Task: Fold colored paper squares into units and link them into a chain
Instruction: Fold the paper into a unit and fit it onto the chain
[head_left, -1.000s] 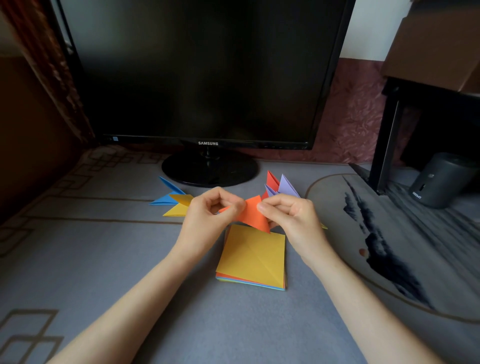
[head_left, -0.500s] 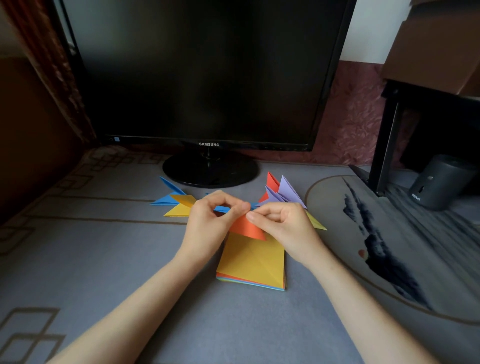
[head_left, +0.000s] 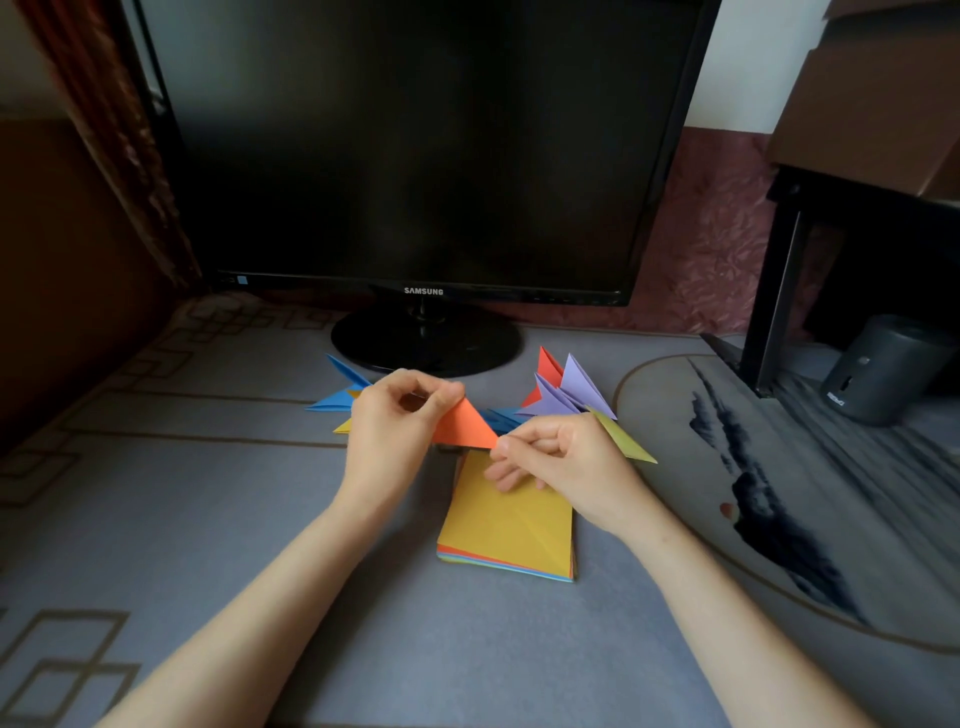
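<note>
Above the stack I hold an orange paper piece (head_left: 464, 427) folded into a triangle. My left hand (head_left: 395, 431) pinches its upper left part between thumb and fingers. My right hand (head_left: 561, 462) pinches its right tip. Under my hands lies a stack of colored paper squares (head_left: 511, 525) with a creased yellow sheet on top. Behind my hands a chain of folded units lies on the mat, with blue points (head_left: 340, 387) on the left, purple (head_left: 571, 389) and red points (head_left: 548, 366) on the right, and an olive-yellow point (head_left: 623, 439) past my right hand.
A black Samsung monitor (head_left: 415, 145) on a round stand (head_left: 426, 340) sits close behind the paper. A dark cylinder device (head_left: 878, 366) and a black table leg (head_left: 774, 296) are at the right. The grey patterned mat (head_left: 208, 519) covers the surface.
My hands have drawn apart, the right one moving rightward along the orange piece to its tip. The orange triangle now spreads flat between both hands.
</note>
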